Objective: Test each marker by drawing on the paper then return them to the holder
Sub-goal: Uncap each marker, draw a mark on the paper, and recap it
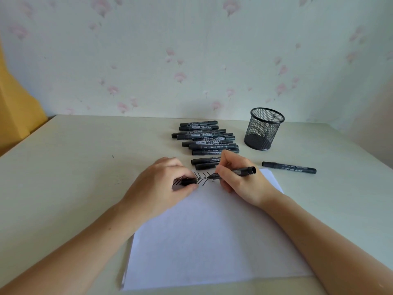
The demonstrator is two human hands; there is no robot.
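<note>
My right hand (238,177) grips an uncapped black marker (240,172) with its tip down on the white paper (208,231), beside several black zigzag strokes (202,177) near the sheet's far edge. My left hand (161,184) rests on the paper and pinches the marker's black cap (188,181). A pile of several capped black markers (205,141) lies just beyond the paper. One more capped marker (289,167) lies alone to the right. The black mesh holder (263,128) stands upright at the back right, with nothing visible inside.
The pale table (74,167) meets a flowered wall at the back. A yellow object (14,107) stands at the far left edge. The table's right edge runs close to the holder.
</note>
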